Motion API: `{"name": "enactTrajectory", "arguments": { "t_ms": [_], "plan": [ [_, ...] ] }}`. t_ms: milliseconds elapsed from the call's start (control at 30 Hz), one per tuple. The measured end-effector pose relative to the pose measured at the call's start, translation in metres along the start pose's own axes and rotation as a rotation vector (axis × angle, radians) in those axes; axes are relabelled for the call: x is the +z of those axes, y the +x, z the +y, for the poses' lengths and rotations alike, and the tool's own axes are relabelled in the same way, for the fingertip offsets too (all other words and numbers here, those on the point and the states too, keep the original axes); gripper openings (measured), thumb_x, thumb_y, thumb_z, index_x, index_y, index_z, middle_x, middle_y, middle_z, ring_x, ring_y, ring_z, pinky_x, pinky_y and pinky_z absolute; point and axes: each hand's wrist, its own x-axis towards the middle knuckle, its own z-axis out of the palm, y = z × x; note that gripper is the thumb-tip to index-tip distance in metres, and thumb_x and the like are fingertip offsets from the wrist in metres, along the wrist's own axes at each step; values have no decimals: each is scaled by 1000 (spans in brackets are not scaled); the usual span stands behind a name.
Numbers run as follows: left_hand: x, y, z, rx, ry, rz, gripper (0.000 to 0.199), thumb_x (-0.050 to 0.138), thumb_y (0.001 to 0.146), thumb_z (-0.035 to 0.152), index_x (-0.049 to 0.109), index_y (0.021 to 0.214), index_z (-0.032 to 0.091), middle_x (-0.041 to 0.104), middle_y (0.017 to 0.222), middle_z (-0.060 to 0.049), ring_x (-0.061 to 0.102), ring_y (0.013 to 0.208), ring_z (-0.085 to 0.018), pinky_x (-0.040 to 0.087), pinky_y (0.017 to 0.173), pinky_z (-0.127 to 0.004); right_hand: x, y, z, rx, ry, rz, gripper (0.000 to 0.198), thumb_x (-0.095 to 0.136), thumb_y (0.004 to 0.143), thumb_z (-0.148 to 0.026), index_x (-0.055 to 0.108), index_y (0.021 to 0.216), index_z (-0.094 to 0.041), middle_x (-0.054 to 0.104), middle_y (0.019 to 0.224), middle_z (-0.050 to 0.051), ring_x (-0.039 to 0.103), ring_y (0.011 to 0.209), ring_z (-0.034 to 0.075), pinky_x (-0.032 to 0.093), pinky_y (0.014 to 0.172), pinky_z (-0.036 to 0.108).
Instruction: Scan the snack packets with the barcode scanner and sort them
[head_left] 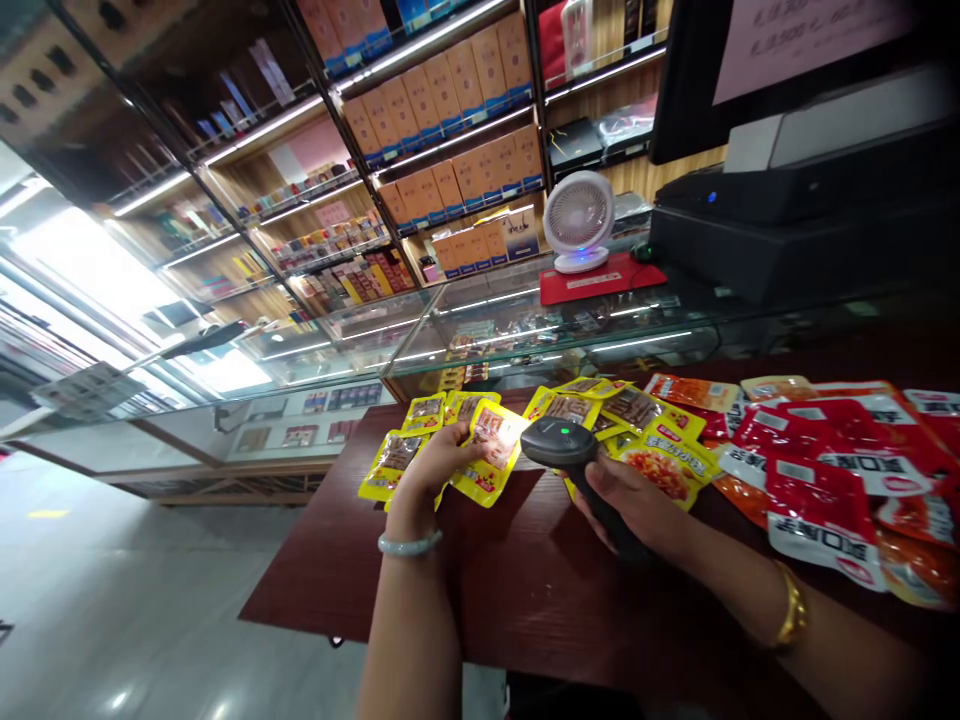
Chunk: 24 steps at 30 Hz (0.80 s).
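My right hand (637,500) is wrapped round the grip of a black barcode scanner (559,441), on whose head a green light glows. Its front end points left at a yellow snack packet (487,465), and a bright patch lies on the packet's upper right. That packet is pinched by its left edge in my left hand (431,465), held tilted above the table. More yellow packets (397,455) lie beside and behind my left hand. Behind the scanner a further heap of yellow packets (664,470) spreads toward the right.
Red and white packets (817,500) are piled at the right of the dark wooden table (510,590). A glass display counter (480,315) runs behind it, with a white fan (580,222) on a red mat (604,279). A dark monitor (690,80) stands at upper right.
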Motion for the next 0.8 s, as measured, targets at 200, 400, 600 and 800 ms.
{"name": "enactTrajectory", "arguments": {
  "t_ms": [200,400,600,800],
  "plan": [
    [28,24,-7,206,-70,150,56,74,76,54,67,114,14,74,104,-11,70,90,-24,55,82,-36,2,0,-1,57,0,32,53,56,82,-73,48,91,-21,53,62,-7,47,38,6,41,34,16],
    [42,52,-31,318,711,322,74,59,87,54,43,147,14,41,154,-18,29,147,-33,23,120,-50,0,2,4,52,20,25,54,57,82,-72,51,96,-20,55,61,-6,47,39,6,42,34,17],
    [23,65,-50,10,1238,383,87,35,93,66,22,156,8,16,162,-19,8,152,-31,6,122,-54,-2,3,8,65,38,6,52,56,86,-68,56,103,-19,55,65,-5,48,40,6,42,35,16],
    [37,47,-28,27,1337,254,78,41,93,60,33,152,10,36,155,-20,29,147,-32,12,121,-53,-3,4,8,89,41,35,56,58,84,-70,55,104,-18,55,66,-5,49,42,6,43,36,16]
  ]
}}
